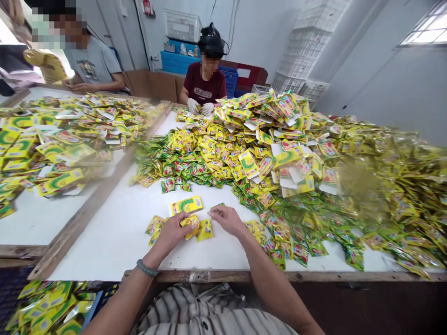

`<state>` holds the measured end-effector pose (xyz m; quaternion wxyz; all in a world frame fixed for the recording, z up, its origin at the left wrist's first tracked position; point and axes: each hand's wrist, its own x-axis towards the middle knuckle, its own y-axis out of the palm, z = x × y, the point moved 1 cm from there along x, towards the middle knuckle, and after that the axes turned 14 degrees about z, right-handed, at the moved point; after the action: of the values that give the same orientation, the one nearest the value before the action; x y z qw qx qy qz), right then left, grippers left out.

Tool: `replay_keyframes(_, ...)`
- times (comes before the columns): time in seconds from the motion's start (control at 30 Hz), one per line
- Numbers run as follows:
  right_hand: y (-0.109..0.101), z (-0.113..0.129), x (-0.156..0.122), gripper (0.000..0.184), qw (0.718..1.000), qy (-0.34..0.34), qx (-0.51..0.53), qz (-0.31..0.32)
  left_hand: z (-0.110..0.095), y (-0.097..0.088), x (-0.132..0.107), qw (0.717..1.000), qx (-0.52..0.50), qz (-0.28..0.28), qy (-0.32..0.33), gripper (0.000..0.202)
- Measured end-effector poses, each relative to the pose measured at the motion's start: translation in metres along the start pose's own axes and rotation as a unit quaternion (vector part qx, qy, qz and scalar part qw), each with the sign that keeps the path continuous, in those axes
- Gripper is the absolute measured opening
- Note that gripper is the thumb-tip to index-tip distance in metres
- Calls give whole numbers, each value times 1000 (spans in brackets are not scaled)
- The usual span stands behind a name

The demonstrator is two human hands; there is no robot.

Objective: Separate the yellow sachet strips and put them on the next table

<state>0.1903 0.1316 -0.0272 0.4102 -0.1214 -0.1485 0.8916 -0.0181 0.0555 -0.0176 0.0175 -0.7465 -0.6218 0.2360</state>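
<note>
My left hand (176, 232) is closed on a small yellow sachet (190, 225), pinched between thumb and fingers. Just right of it, another yellow sachet (205, 230) lies against the tabletop. My right hand (226, 219) has its fingers drawn together at a green sachet (217, 205), mostly hidden behind them. Beyond my left hand lies a flat yellow box (186, 205) with a green arc and a barcode. A few yellow sachets (154, 227) rest left of my left hand, and more yellow sachets (256, 229) lie beside my right wrist.
A large heap of yellow and green sachets (209, 153) spreads ahead and right, with yellow boxes (289, 153) on top. Across a wooden divider (94, 200) are more boxes (59, 149). A crate of boxes (52, 307) sits lower left. Two people (206, 81) work opposite.
</note>
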Motion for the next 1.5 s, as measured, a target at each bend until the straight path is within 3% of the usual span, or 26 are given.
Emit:
replay_keyframes(0.1, -21, -2, -4, 29, 981, 42, -88, -170, -1, 7, -1, 997, -73, 8, -7, 37)
replay_keyframes(0.17, -28, -6, -5, 27, 962, 74, -165, -203, -5, 12, -1, 989, -149, 20, -13, 41)
replay_keyframes(0.27, -22, -11, -3, 24, 952, 96, -252, -144, -12, 21, 2, 969, -245, 34, -7, 52)
replay_keyframes(0.37, -11, -14, 0, 17, 958, 118, -242, -93, -13, 25, 6, 957, -290, 24, -6, 53)
replay_keyframes(0.43, -9, -14, 2, 15, 975, 121, -165, -85, -10, 26, 8, 956, -293, -5, -14, 50)
replay_keyframes(0.53, -11, -9, 2, 20, 997, 50, 19, -51, -8, 24, 9, 958, -286, -36, -16, 45)
replay_keyframes(0.63, -8, -1, 1, 29, 984, -13, 174, 44, -12, 23, 7, 953, -304, -17, -8, 43)
replay_keyframes(0.7, -2, 3, -1, 30, 976, -17, 195, 99, -17, 23, 6, 949, -314, 14, -8, 40)
replay_keyframes(0.77, 3, 6, -2, 26, 981, -10, 152, 121, -21, 24, 6, 949, -313, 45, -5, 31)
replay_keyframes(0.87, 6, 8, -3, 22, 989, -10, 102, 107, -24, 24, 7, 951, -301, 73, 1, 19)
replay_keyframes(1.03, 6, 11, -3, 23, 995, 4, 97, 40, -27, 26, 10, 947, -315, 54, 17, 14)
replay_keyframes(1.13, 10, 12, -1, 22, 997, 16, 78, 7, -29, 31, 10, 947, -318, 16, 38, 19)
replay_keyframes(1.23, 13, 12, 1, 28, 988, 19, 151, -28, -29, 36, 12, 949, -311, -36, 47, 28)
replay_keyframes(1.4, 16, 12, 1, 39, 959, 42, 276, 51, -27, 35, 17, 954, -295, -27, 35, 33)
replay_keyframes(1.5, 12, 10, 2, 36, 962, 45, 268, 20, -32, 21, 23, 981, -192, 10, 21, 32)
